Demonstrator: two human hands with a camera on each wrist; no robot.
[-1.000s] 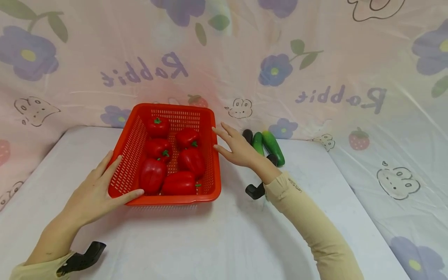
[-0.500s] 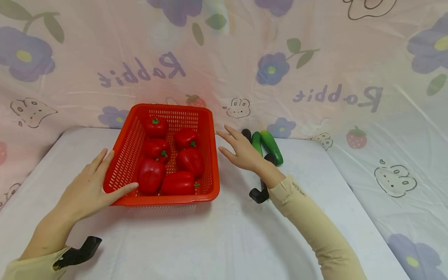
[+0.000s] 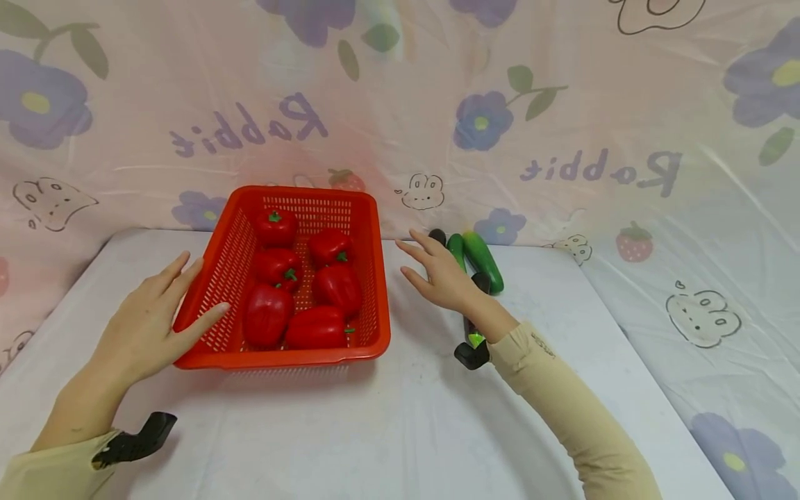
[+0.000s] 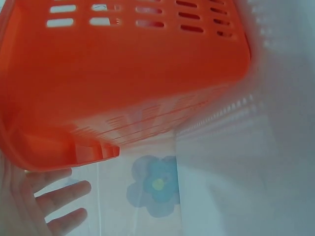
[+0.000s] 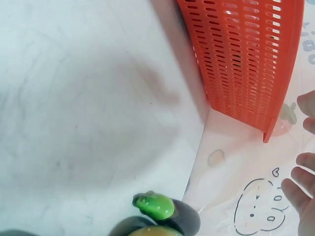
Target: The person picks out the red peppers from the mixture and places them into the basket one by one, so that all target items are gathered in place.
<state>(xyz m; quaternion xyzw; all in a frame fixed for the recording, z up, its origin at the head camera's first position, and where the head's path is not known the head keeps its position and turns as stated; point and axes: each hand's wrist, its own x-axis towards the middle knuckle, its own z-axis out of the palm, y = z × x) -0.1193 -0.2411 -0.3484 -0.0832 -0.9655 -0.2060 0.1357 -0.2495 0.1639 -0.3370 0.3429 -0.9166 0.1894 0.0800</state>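
Note:
A red plastic basket (image 3: pixel 380 292) stands on the white table, holding several red bell peppers (image 3: pixel 269 316). My left hand (image 3: pixel 140 326) is at its left side, fingers spread and straight, with fingertips right by the rim. In the left wrist view the fingers (image 4: pixel 64 196) extend past the basket's rim. My right hand (image 3: pixel 440 278) hovers to the right of the basket, its fingers loosely extended and a gap between them and the rim. Neither hand holds anything. Behind the right hand lie two cucumbers (image 3: pixel 482 260) and a dark eggplant (image 3: pixel 437 237), partly hidden.
Under the right wrist another dark eggplant with a green cap (image 3: pixel 476 339) shows partly. In the right wrist view, an eggplant (image 5: pixel 187 219) lies near the table's back edge. A patterned cloth (image 3: pixel 375 104) hangs behind the table (image 3: pixel 387 430).
My left hand has drawn back leftward from the basket's front-left rim. My right hand has moved right, away from the right rim. The basket and peppers stay about where they were.

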